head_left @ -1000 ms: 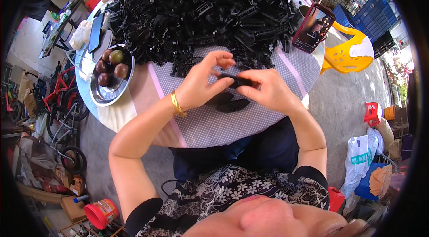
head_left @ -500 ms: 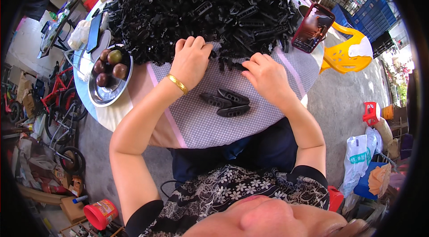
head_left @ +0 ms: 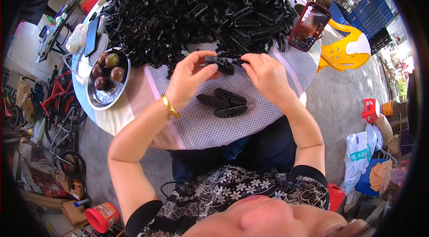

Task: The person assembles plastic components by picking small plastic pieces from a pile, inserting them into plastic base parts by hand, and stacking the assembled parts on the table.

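Note:
A big heap of black plastic parts covers the far half of the round table, which has a grey dotted cloth. My left hand, with a gold bangle at the wrist, pinches a black oblong part at the heap's near edge. My right hand touches a small black piece at the other end of that part. Three finished black oblong parts lie side by side on the cloth just below my hands.
A metal bowl with dark round fruit sits at the table's left. A phone in a red case stands at the right edge. A yellow plastic chair, a red stool and bags are on the ground to the right; bicycles at left.
My hands set down the assembled part with the others, reached into the heap, and have come back with new black pieces held between them.

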Motion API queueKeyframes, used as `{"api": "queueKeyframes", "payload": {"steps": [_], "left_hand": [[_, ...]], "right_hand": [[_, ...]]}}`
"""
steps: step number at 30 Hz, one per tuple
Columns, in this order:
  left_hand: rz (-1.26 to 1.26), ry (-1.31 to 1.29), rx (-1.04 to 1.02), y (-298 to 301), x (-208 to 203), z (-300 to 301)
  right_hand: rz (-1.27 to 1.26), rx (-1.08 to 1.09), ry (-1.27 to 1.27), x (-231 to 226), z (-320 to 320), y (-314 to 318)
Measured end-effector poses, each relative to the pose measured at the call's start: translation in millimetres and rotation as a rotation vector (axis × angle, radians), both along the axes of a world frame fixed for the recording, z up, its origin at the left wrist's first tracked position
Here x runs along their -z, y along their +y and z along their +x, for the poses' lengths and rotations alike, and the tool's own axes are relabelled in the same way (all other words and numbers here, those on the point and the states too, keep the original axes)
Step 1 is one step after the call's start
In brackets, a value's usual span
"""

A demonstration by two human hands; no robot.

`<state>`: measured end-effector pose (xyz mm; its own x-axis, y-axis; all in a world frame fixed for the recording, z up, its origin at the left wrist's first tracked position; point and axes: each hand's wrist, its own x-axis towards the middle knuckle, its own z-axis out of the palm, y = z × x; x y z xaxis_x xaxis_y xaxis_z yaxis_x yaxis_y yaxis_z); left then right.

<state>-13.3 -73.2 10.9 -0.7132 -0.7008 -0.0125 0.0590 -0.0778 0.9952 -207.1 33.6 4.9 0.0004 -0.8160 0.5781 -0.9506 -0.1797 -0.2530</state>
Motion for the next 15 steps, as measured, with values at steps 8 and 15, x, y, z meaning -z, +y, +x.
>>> {"api": "queueKeyframes", "payload": {"steps": [8,15], "left_hand": [[0.18,0.074,0.188,6.9,2.6,-2.0],[0.248,0.096,0.174,7.8,0.8,-2.6]], "right_hand": [[-0.036,-0.132,-0.569,-7.6,13.1,6.5],[-0.249,-0.239,-0.292,-7.9,17.9,3.8]]}}
